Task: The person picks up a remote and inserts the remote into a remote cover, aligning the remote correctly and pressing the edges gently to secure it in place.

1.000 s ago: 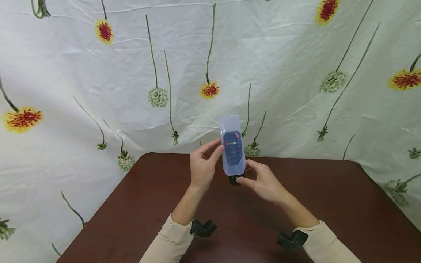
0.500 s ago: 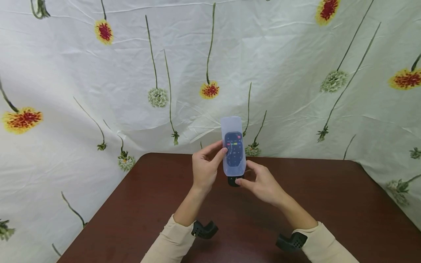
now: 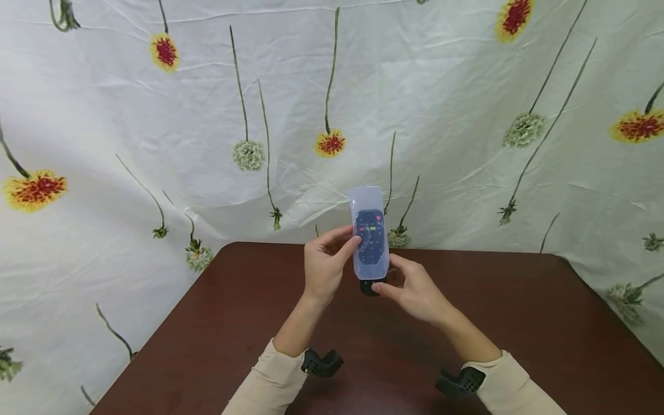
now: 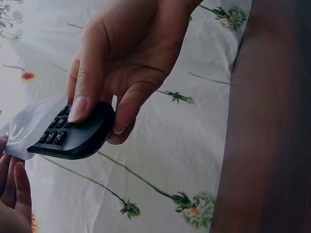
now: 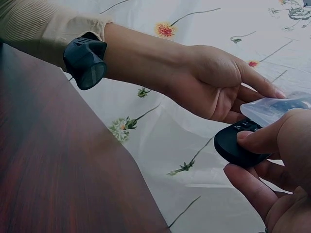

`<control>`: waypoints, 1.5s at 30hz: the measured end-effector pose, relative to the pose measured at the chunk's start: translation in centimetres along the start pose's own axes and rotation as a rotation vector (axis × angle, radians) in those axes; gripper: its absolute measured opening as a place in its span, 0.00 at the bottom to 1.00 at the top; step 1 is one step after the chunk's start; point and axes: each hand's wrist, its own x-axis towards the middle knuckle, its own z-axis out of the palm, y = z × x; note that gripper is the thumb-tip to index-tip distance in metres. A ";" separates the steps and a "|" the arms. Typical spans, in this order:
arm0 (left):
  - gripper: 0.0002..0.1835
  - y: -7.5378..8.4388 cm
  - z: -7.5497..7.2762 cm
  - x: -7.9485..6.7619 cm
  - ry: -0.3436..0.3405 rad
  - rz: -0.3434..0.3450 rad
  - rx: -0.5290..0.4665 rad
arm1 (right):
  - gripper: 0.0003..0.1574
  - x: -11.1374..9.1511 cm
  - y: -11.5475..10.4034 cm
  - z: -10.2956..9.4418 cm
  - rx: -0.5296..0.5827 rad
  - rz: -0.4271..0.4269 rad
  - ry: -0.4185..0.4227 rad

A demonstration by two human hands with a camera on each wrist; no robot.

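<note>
A dark remote control (image 3: 369, 287) with small buttons stands nearly upright above the table, mostly inside a translucent plastic sleeve (image 3: 365, 199). Its black lower end sticks out of the sleeve's bottom opening. At the sleeve's left edge, my left hand (image 3: 323, 265) pinches it between thumb and fingers. My right hand (image 3: 417, 291) grips the bare end of the remote, thumb on the button face and fingers behind. In the left wrist view, the right thumb (image 4: 80, 107) lies beside several black keys. The right wrist view has the sleeve mouth (image 5: 265, 110) loose around the remote.
Below the hands spreads a dark reddish-brown table (image 3: 249, 369) with rounded far corners. Behind it hangs a white cloth (image 3: 441, 75) printed with flowers. Each cream sleeve cuff carries a black wrist device, such as the left one (image 3: 323, 363).
Both the left hand and the plastic sleeve with the remote have shifted slightly right and down. The right hand keeps its grip on the remote's end, nearly still.
</note>
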 end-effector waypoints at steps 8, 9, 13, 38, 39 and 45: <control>0.11 -0.3 0.0 -0.2 -0.019 0.002 0.021 | 0.32 0.0 0.2 0.1 0.017 0.002 0.009; 0.11 -0.3 0.1 -0.3 -0.019 0.003 0.027 | 0.32 0.0 0.2 0.2 0.014 0.002 0.014; 0.11 -0.4 0.2 -0.4 -0.022 -0.003 0.045 | 0.33 -0.1 0.3 0.3 0.021 0.003 0.030; 0.11 -0.5 0.6 -0.6 -0.017 -0.018 0.060 | 0.34 -0.2 0.2 0.5 0.154 0.027 0.036; 0.11 -0.5 0.5 -0.6 -0.015 -0.018 0.061 | 0.34 -0.2 0.2 0.5 0.153 0.027 0.035; 0.11 -0.5 0.5 -0.6 -0.018 -0.023 0.072 | 0.34 -0.1 0.3 0.5 0.131 0.030 0.045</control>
